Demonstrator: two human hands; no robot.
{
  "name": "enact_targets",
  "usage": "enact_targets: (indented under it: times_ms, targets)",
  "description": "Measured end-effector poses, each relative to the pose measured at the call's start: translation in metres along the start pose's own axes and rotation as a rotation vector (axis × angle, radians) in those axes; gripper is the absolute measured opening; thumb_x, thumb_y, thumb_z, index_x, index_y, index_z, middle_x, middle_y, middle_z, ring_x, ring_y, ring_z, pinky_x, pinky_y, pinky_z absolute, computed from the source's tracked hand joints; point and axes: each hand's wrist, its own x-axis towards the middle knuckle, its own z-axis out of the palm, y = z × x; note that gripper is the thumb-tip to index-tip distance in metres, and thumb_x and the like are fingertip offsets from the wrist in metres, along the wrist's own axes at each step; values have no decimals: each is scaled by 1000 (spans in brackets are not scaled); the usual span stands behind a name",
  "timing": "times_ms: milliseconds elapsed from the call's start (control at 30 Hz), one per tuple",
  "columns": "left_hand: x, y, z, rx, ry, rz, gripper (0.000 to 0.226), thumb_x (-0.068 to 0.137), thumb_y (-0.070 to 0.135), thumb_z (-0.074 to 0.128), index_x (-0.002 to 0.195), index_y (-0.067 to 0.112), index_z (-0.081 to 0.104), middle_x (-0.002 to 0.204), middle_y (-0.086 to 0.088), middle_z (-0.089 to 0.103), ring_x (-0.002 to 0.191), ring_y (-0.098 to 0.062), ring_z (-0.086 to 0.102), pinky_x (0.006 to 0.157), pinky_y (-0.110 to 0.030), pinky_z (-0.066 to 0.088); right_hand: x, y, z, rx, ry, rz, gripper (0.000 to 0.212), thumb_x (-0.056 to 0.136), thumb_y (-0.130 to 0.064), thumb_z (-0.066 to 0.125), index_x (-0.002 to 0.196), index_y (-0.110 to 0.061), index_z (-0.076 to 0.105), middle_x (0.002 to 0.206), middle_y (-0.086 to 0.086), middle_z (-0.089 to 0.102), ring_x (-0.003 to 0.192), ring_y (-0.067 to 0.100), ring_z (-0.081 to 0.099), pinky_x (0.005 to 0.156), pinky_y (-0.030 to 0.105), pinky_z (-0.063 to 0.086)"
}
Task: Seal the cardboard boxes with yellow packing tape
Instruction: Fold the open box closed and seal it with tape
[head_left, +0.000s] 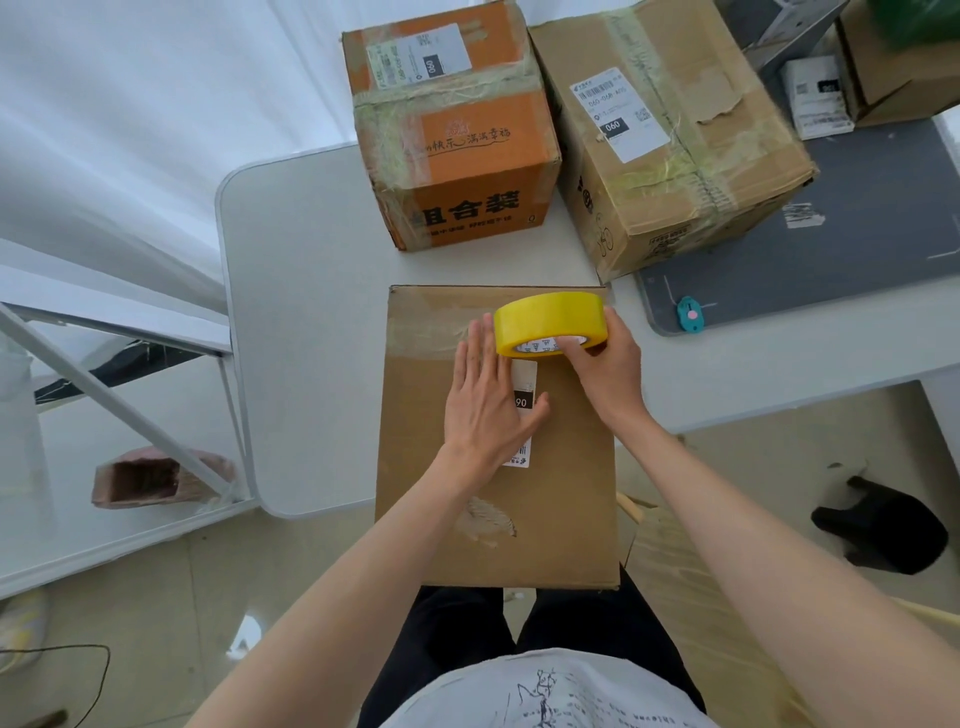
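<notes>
On the white table (311, 260), nearest the person, I see a plain brown cardboard box (561, 493) lying flat, its near end overhanging the table edge above the person's lap. Left hand (485, 400) lies flat on the box top, fingers straight and together, palm partly covering a white shipping label (524, 379). Right hand (608, 364) grips the roll of yellow packing tape (550, 322), fingers curled into the core, thumb side against the outer face; the roll stands tilted on the far part of the box top, just beside the left fingertips. I note an older band of clear tape (431, 327) running across the box near that far end. I cannot tell whether any yellow strip is stuck down yet. Beyond, an orange printed box (457, 145) stands upright with whitish tape crossed over its top, and just beside it, to its right, a larger brown box (675, 145) sits tilted, partly on a dark grey mat (857, 234). A small teal cutter (690, 314) lies at the mat's near left corner, well apart from both hands.
</notes>
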Motion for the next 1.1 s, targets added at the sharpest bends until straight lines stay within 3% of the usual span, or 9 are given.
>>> enact_targets:
  times_ms: [167, 300, 567, 767, 833, 933, 1033, 1100]
  targets:
    - [5, 8, 3, -23, -83, -30, 126, 77, 91, 30, 160, 7, -12, 168, -16, -18, 153, -31, -24, 127, -48, -6, 5, 1, 4, -64, -24, 25, 49, 93, -36, 70, 132, -15, 49, 113, 1, 54, 104, 20, 48, 81, 32, 42]
    - [5, 10, 3, 2, -96, -37, 140, 65, 100, 33, 160, 6, -12, 167, -18, -20, 152, -34, -26, 126, -50, -8, 10, -1, 0, -49, -35, -8, 38, 92, -22, 69, 124, -17, 50, 105, -2, 51, 98, 20, 48, 78, 30, 36]
    - [4, 8, 4, 0, -82, -33, 141, 66, 100, 38, 160, 7, -13, 165, -17, -26, 152, -34, -27, 126, -52, -4, 11, -2, -14, -33, -9, -104, 21, 90, -8, 64, 108, -13, 54, 102, 5, 59, 94, 24, 56, 70, 31, 42]
    - [5, 10, 3, 3, -92, -17, 138, 67, 99, 35, 158, 13, -23, 162, -18, -34, 150, -36, -31, 125, -55, -7, 9, 15, -44, -11, 124, -42, 24, 94, -9, 61, 117, -13, 52, 110, 11, 53, 94, 19, 53, 78, 50, 55]
    - [6, 10, 3, -8, -90, -8, 134, 67, 99, 37, 159, 20, -22, 161, -18, -34, 149, -37, -32, 124, -56, -8, 10, 18, -53, 22, 177, -43, 26, 95, -8, 59, 119, -14, 51, 114, 12, 50, 95, 16, 53, 76, 48, 57]
    - [6, 9, 5, -12, -87, -12, 133, 67, 99, 38, 160, 23, -19, 162, -17, -33, 150, -38, -30, 124, -58, -5, 10, 17, -58, 177, 87, -17, 30, 99, -9, 57, 126, -14, 46, 118, 5, 52, 107, 24, 63, 69, 40, 64]
    - [6, 12, 5, 2, -76, 3, 131, 68, 98, 38, 161, 22, -14, 166, -7, -28, 150, -43, -28, 123, -63, -4, 9, 14, -57, 276, 65, 28, 29, 100, -15, 60, 126, -16, 45, 110, -11, 56, 105, 19, 67, 67, 35, 64]
    - [7, 15, 5, 18, -74, 15, 129, 68, 98, 37, 162, 23, -10, 168, 0, -23, 149, -47, -26, 121, -66, -4, 10, 16, -58, 292, 58, 46, 27, 99, -19, 63, 122, -18, 48, 112, -7, 59, 106, 18, 68, 68, 35, 64]
